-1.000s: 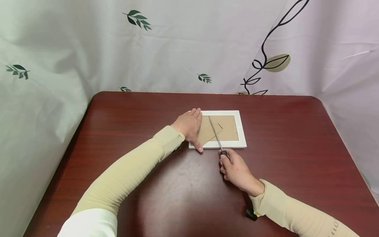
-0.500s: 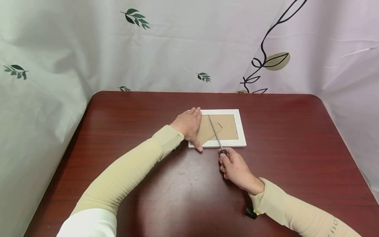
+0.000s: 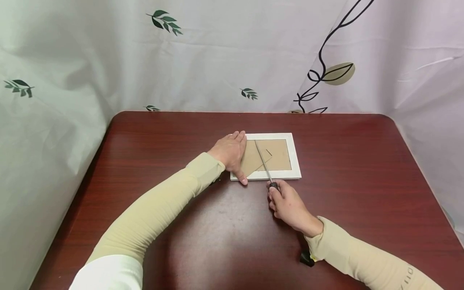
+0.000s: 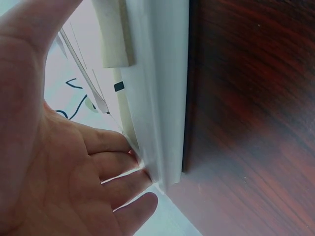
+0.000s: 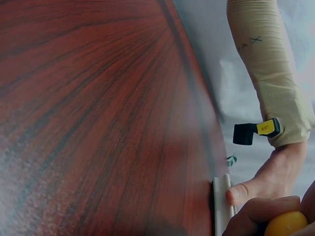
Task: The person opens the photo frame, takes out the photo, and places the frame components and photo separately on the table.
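A white picture frame [image 3: 296,161] lies on the table with its brown backing board [image 3: 280,145] facing up. My left hand [image 3: 232,152] rests over its left end, fingers at the far edge and thumb at the near edge. In the left wrist view, the fingertips of the left hand [image 4: 74,172] touch the side of the frame [image 4: 160,98]. My right hand [image 3: 290,205] grips a screwdriver [image 3: 263,163] by its handle, the metal shaft lying across the backing board. The yellow handle end [image 5: 286,224] shows in the right wrist view. The shaft's tip is near the frame's far inner edge.
The dark red wooden table [image 3: 362,169] reaches back to a pale curtain [image 3: 214,60] with leaf prints. A small dark strip [image 3: 269,152] shows on the backing board. A black wrist device [image 3: 307,258] hangs below the right sleeve.
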